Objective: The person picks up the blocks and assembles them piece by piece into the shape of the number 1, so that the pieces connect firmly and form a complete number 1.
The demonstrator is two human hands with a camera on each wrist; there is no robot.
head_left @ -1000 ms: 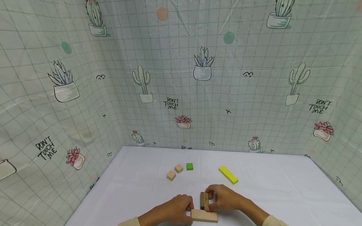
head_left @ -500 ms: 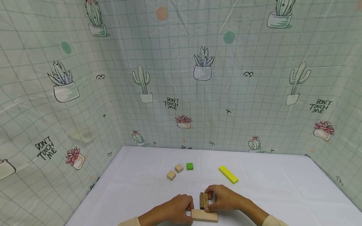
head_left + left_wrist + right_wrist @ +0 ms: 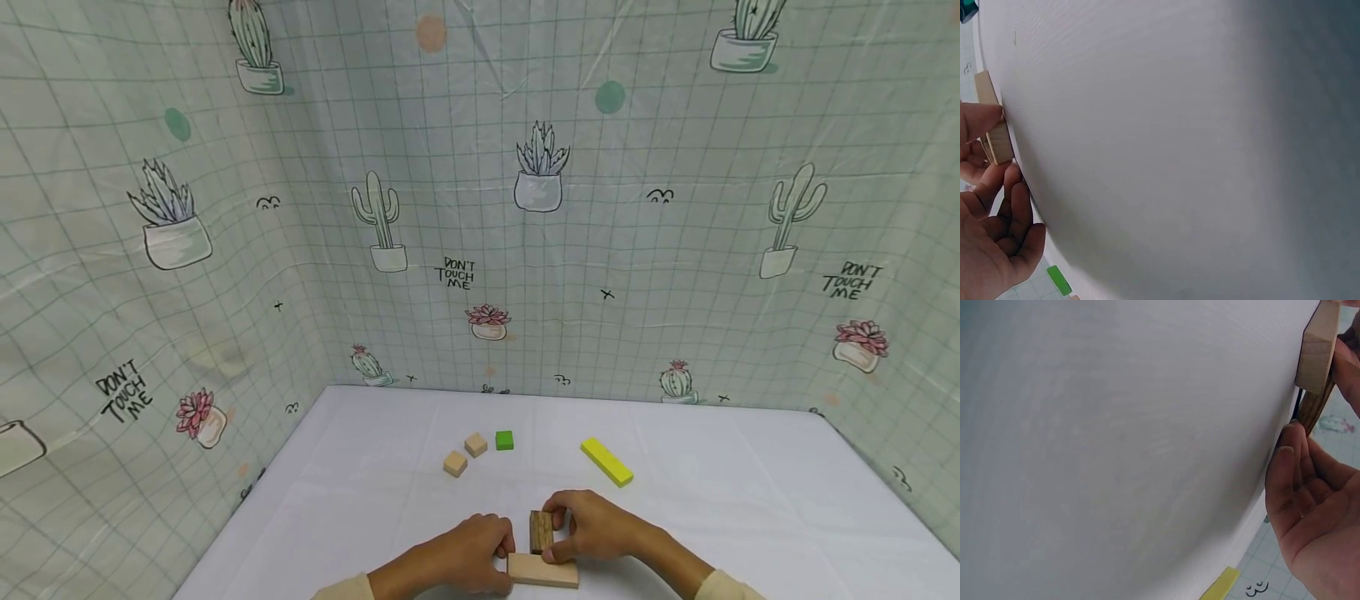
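A flat light wooden block [image 3: 543, 572] lies on the white table near its front edge. Thumb and index finger of my left hand [image 3: 474, 557] pinch its left end. Just behind it, a dark brown wooden block [image 3: 541, 532] points away from me, its near end right at the light block's far long side. My right hand [image 3: 597, 525] grips this dark block from the right, fingers at the far end and thumb at the near corner. In the right wrist view, the light block [image 3: 1317, 359] partly hides the dark one [image 3: 1315, 409].
Farther back on the white cloth lie two small light wooden cubes [image 3: 455, 464], a green block [image 3: 504, 440] and a long yellow block [image 3: 607, 462] to the right. A cactus-print curtain [image 3: 585, 250] rises behind the table and along its sides.
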